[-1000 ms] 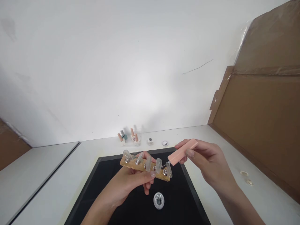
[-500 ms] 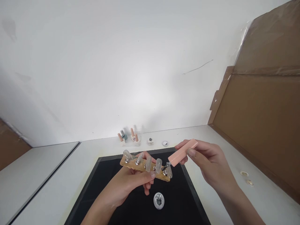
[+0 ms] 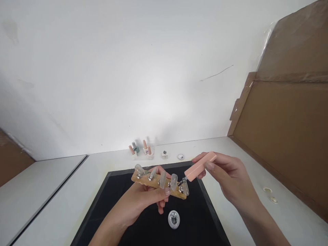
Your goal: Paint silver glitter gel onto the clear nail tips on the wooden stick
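My left hand (image 3: 143, 198) is closed around a wooden nail-tip stand (image 3: 151, 182), held tilted above the black mat. Several clear false nail tips (image 3: 173, 182) stand along it on small silver mounts. Between the thumb and fingers of my right hand (image 3: 228, 174) is a nail polish brush (image 3: 200, 166) with a peach-pink cap handle. Its dark bristle end reaches down among the nail tips at the stand's right end; whether it touches a tip I cannot tell.
A round silver-rimmed dish (image 3: 174, 219) lies on the black mat (image 3: 135, 232). Behind stand several nail polish bottles (image 3: 150, 155), a small white jar (image 3: 164, 155) and a round white lid-like piece (image 3: 180, 156). Cardboard (image 3: 287, 112) rises at the right, beside two small pale discs (image 3: 273, 199).
Almost nothing differs. The brush and the nail-tip stand have shifted very slightly to the right in view; both hands keep their hold.
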The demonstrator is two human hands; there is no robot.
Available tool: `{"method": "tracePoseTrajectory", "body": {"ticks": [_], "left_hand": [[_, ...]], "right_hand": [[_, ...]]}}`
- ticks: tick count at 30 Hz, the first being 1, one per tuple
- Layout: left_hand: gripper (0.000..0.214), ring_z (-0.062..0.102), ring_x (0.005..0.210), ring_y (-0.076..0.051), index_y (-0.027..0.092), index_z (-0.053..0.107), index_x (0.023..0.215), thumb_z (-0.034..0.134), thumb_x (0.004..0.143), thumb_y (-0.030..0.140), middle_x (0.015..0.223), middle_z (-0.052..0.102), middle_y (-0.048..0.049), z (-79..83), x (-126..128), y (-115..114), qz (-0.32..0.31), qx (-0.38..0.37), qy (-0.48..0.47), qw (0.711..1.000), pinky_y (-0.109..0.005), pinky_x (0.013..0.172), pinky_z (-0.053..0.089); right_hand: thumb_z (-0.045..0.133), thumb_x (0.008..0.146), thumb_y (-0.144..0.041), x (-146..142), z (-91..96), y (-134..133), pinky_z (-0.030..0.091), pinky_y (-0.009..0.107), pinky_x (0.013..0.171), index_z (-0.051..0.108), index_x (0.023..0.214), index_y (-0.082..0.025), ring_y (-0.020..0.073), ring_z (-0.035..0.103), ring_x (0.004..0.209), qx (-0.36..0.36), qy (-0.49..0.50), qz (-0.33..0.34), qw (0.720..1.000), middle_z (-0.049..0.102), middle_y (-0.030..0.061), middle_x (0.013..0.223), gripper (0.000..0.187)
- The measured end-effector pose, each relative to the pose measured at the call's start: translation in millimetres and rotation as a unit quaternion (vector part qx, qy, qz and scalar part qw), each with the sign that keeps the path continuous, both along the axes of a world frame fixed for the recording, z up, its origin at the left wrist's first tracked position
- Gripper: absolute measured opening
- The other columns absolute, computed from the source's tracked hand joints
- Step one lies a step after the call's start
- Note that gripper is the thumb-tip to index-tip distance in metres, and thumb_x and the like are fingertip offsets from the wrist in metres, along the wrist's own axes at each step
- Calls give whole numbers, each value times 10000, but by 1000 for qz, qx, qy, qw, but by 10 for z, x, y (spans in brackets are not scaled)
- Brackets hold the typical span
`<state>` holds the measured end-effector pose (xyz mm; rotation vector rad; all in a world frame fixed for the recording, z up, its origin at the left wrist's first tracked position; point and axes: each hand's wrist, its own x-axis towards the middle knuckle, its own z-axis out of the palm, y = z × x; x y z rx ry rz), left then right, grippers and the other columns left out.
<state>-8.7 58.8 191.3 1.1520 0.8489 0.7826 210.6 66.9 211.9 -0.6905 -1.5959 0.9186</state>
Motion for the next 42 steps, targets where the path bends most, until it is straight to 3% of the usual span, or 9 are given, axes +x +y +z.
{"method": "tracePoseTrajectory", "body": {"ticks": [12, 17, 29, 33, 37, 42], "left_hand": [[235, 532, 569, -90, 172, 550, 865, 724, 754, 287, 630, 565, 36, -12, 9, -6, -3, -1, 5, 1000, -202, 512, 485], [247, 526, 556, -90, 172, 551, 853, 733, 744, 299, 613, 558, 39, -19, 14, -12, -1, -1, -2, 1000, -202, 501, 478], [253, 526, 562, -88, 171, 559, 875, 740, 743, 289, 606, 564, 45, -34, 19, -28, 13, -5, -1, 1000, -193, 502, 484], [243, 532, 564, -90, 169, 564, 874, 737, 747, 283, 608, 569, 40, -32, 16, -29, 12, -1, 3, 1000, -195, 503, 488], [237, 532, 559, -90, 170, 563, 873, 732, 750, 282, 608, 572, 38, -38, 9, -33, 11, 2, 0, 1000, -195, 500, 483], [246, 529, 558, -96, 174, 561, 874, 731, 746, 298, 610, 567, 37, -6, 10, -47, 12, 3, 0, 1000, -206, 501, 479]], "right_hand": [[538, 921, -304, -20, -2, 9, 483, 223, 608, 720, 740, -215, 150, 638, 755, -4, -23, 30, 999, 691, 16, 684, 272], [535, 914, -322, -34, -7, 44, 514, 268, 680, 721, 718, -209, 196, 648, 850, -15, -40, 20, 999, 716, 31, 694, 293], [516, 903, -279, 55, -56, 181, 470, 250, 703, 685, 730, -234, 184, 591, 959, -18, -54, -135, 989, 726, 13, 861, 245], [527, 881, -279, 47, -40, 174, 457, 263, 661, 657, 748, -225, 169, 593, 844, -20, -73, -169, 983, 703, 15, 962, 194], [545, 862, -247, 15, -39, 160, 451, 252, 627, 604, 700, -218, 150, 589, 754, -4, -89, -189, 978, 686, 1, 839, 175], [555, 832, -171, -22, -14, 83, 458, 249, 611, 609, 696, -210, 147, 598, 719, 75, -127, -228, 962, 668, 3, 792, 151]]}}
